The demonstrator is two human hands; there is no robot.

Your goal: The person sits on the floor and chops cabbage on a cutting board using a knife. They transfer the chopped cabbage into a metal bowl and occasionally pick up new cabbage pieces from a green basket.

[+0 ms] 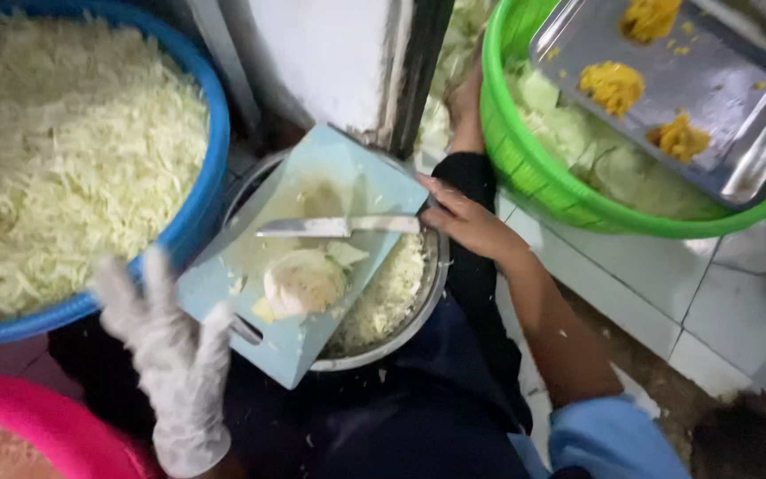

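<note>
The right hand (467, 222) grips the handle of a long steel knife (334, 227) lying flat on the pale blue plastic cutting board (312, 191) beside a firm, slick-looking, roll-prone cut cabbage piece (303, 282), best pinned from above, while the gloved left hand (175, 355) hovers open, empty.

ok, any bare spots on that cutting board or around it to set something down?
Bare board at the far corner above the knife, and the near corner below the cabbage piece. White floor tiles right of the right hand are open. Crowded left: blue tub, pink tub, gloved left hand.
</note>
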